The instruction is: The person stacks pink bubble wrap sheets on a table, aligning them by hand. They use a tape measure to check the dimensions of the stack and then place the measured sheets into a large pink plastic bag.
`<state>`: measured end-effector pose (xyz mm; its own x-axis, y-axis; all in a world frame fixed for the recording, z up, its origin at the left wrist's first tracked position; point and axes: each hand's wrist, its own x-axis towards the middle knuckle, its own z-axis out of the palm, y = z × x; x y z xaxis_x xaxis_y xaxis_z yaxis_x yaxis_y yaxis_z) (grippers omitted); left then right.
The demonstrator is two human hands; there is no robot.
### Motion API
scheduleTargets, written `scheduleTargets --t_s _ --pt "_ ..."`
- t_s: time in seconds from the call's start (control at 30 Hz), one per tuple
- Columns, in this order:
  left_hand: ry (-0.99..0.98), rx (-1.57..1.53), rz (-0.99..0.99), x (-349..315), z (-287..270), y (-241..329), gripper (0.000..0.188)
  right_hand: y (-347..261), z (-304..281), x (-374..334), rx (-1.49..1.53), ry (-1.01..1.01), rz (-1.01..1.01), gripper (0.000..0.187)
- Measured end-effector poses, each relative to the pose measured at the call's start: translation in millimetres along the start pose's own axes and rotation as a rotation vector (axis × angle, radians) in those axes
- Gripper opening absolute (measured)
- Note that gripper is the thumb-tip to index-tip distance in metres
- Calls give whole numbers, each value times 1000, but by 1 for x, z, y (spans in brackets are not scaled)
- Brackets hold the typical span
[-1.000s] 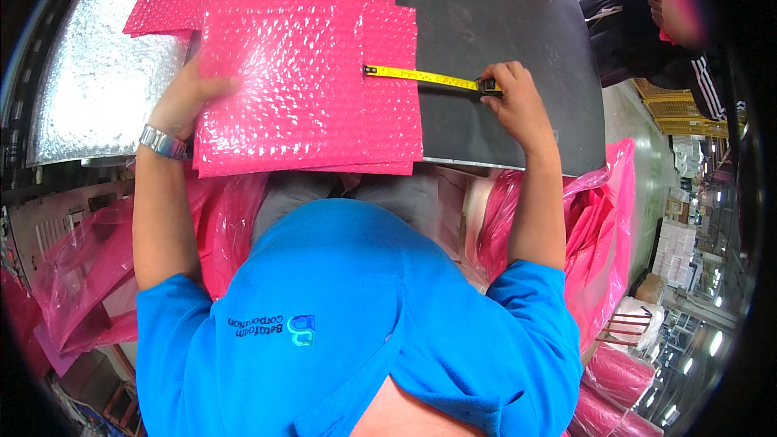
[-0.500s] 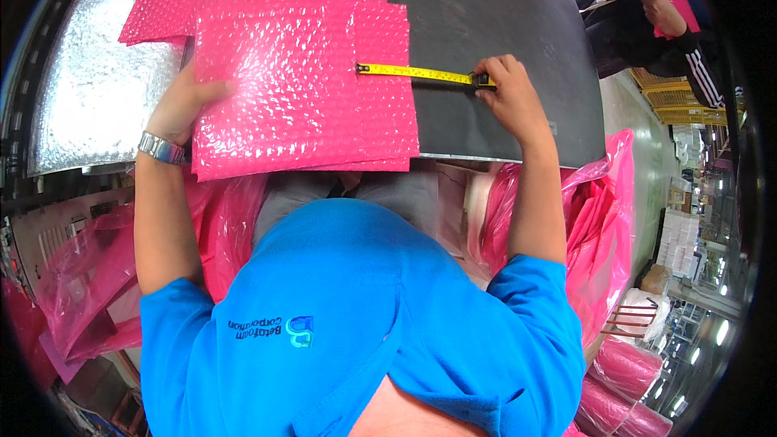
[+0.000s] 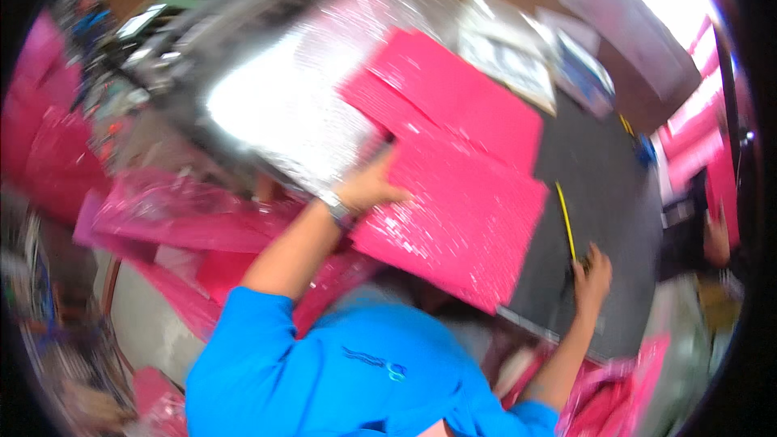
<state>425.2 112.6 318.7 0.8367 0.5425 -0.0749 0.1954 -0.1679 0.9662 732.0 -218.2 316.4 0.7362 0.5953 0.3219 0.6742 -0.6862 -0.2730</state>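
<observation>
The pink bubble-wrap pouch point(image 3: 465, 210) lies flat on the dark tabletop at its near edge. My left hand point(image 3: 374, 184) grips its left side, thumb on top and the other fingers partly hidden. Beyond it, more pink bubble-wrap pouches point(image 3: 477, 109) overlap one another. To the right, my right hand point(image 3: 592, 275) is closed around the case of a tape measure point(image 3: 567, 222). Its short yellow blade reaches away from me over the dark surface, beside the pouch and apart from its right edge. The picture is smeared by motion.
Silvery bubble sheeting point(image 3: 283, 101) covers the table's left part. White packs point(image 3: 510, 53) stand at the far side, near a brown box point(image 3: 647, 89). Pink plastic film point(image 3: 194, 218) hangs low on my left. Another person's hand point(image 3: 716, 239) shows at the far right.
The view has swung left and tilted. The tape blade, which overlapped the pouch, now lies clear of it to the right. My left hand still holds the pouch's left side.
</observation>
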Motion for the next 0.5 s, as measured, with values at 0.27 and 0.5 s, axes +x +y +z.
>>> scheduleTargets --t_s 0.27,0.5 --pt "38 -320 435 -34 34 12 78 -98 46 -5 1641 -344 53 62" --pt "612 170 519 -53 16 27 94 -125 51 -5 1514 -138 20 60"
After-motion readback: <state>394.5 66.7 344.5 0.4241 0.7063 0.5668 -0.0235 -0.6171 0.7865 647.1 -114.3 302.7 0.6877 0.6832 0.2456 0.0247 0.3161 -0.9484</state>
